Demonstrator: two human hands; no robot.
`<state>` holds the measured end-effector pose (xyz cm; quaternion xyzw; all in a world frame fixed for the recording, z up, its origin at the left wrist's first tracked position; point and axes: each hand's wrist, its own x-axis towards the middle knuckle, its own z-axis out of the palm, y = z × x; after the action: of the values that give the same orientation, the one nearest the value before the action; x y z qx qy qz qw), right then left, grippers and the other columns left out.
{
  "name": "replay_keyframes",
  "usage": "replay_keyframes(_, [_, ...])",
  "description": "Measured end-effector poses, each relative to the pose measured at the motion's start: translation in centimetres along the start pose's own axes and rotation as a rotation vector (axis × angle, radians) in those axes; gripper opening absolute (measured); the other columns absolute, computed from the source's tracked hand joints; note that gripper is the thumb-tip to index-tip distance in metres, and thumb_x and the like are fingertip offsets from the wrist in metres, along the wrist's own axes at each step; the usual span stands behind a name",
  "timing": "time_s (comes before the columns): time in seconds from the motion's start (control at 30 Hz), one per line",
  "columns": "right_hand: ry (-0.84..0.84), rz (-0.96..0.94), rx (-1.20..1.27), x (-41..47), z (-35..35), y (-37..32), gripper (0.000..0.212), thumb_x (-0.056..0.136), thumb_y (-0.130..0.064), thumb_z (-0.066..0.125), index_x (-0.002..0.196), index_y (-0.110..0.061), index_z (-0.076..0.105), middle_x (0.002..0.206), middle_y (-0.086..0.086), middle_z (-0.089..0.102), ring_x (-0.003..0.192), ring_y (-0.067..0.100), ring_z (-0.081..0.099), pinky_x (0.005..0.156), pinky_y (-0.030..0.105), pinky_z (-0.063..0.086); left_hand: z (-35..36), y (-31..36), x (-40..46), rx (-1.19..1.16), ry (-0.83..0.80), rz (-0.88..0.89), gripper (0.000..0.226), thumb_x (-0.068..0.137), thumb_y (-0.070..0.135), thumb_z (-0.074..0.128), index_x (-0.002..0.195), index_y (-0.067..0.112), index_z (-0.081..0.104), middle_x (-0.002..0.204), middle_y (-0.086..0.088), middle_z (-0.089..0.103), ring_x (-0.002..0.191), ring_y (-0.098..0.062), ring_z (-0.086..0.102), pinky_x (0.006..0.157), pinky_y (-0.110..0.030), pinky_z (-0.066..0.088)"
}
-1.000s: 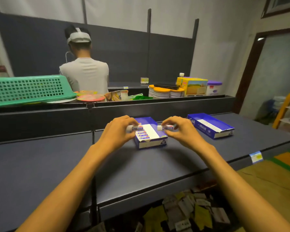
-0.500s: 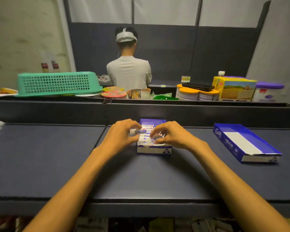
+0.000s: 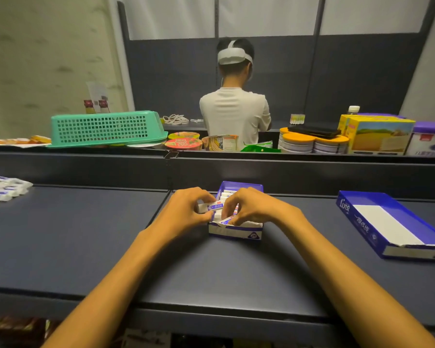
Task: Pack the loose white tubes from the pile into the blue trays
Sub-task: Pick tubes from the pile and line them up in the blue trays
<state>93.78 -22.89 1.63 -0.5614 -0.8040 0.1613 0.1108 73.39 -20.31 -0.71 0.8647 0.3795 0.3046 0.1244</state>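
Observation:
A small blue tray [image 3: 236, 233] sits mid-shelf with several white tubes lying in it. My left hand [image 3: 183, 209] grips a white tube [image 3: 212, 206] just over the tray's left edge. My right hand [image 3: 254, 208] reaches into the tray, its fingertips pinching another white tube [image 3: 226, 220] near the front. At the far left edge of the shelf lies the pile of loose white tubes [image 3: 3, 190]. A second, longer blue tray [image 3: 387, 222] with a white inside lies to the right.
The dark shelf [image 3: 86, 234] has a raised back wall. Behind it stand a green basket [image 3: 106, 128], noodle cups [image 3: 183, 143], tins [image 3: 312, 144] and a yellow box [image 3: 379, 134]. A person in a white shirt [image 3: 234, 114] stands with their back turned.
The view swung left, bringing the tube pile into sight. My right hand lowered its tube into the tray's front; my left hand still holds its tube at the tray's left edge.

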Motion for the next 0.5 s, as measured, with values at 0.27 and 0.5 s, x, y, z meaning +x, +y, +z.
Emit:
replay_keyframes(0.27, [-0.004,0.012,0.075,-0.9,-0.2,0.9,0.021,0.085,-0.015,0.072,0.105,-0.018,0.072,0.104,-0.005,0.065,0.083,0.005,0.059,0.063,0.013,0.049,0.0,0.0,-0.5,-0.242,0.017,-0.101,0.023,0.078,0.024,0.079,0.097,0.025,0.065,0.09,0.014,0.067,0.076,-0.01,0.07,0.063,-0.025,0.059])
replay_keyframes(0.5, [-0.016,0.061,0.062,-1.3,-0.4,1.1,0.018,0.085,-0.018,0.073,0.103,-0.017,0.073,0.102,-0.004,0.068,0.083,0.006,0.059,0.06,0.011,0.047,-0.2,0.2,-0.6,-0.27,-0.04,-0.095,0.026,0.079,0.027,0.076,0.102,0.021,0.065,0.091,0.017,0.065,0.082,-0.004,0.069,0.063,-0.021,0.058])
